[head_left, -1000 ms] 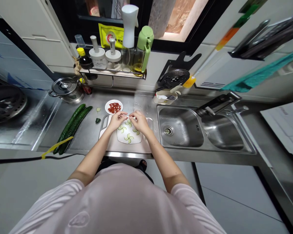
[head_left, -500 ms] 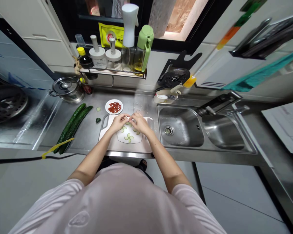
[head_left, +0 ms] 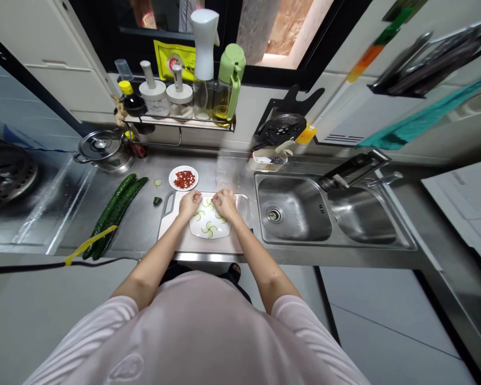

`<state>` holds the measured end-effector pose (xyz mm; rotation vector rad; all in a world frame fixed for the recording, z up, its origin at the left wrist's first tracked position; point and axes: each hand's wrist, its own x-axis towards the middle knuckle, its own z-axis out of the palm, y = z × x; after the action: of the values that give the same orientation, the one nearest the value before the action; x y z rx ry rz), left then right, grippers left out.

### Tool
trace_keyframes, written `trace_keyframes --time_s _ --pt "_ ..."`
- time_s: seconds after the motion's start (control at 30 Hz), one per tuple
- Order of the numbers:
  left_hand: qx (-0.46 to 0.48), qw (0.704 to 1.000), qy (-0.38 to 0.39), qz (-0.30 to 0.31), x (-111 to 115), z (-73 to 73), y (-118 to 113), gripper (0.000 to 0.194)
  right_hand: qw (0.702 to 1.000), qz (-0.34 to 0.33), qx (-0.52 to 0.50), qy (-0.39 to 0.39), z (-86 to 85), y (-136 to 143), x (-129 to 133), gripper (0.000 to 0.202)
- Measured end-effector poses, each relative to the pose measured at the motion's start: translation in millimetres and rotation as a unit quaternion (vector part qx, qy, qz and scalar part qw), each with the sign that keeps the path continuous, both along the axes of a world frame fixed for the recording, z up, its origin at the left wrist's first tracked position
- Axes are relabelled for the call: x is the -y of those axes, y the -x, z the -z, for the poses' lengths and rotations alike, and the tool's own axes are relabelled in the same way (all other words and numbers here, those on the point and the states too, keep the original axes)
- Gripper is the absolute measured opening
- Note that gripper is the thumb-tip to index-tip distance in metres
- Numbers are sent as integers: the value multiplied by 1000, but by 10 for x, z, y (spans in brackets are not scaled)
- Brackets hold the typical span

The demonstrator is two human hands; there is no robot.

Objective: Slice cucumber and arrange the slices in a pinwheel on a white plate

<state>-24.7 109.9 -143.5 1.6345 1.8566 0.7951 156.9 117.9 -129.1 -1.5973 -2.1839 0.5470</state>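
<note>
Steel surface (head_left: 142, 222) and plate (head_left: 220, 232) beneath left grip (head_left: 200, 196) and right grip (head_left: 214, 200) — both curled, closure and hold unclear — cucumbers (head_left: 119, 209) leftward, sink (head_left: 300, 214) rightward.

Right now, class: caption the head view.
Left hand and right hand at a plate of cucumber slices on a board.

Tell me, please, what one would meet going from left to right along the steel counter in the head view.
Two long green cucumbers, a small dark-green vegetable piece, a round white plate with small red pieces, the right hand, the larger steel sink basin, the smaller steel sink basin.
</note>
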Motion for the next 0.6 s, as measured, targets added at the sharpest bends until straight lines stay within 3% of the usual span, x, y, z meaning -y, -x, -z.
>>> trace_keyframes --time_s 0.3,0.6 --pt "-77 996 33 31 -22 46 -193 17 999 -25 27 -9 198 48 41 16" --pt "-110 992 47 39 -52 106 -279 17 999 -26 34 -9 274 64 31 16"
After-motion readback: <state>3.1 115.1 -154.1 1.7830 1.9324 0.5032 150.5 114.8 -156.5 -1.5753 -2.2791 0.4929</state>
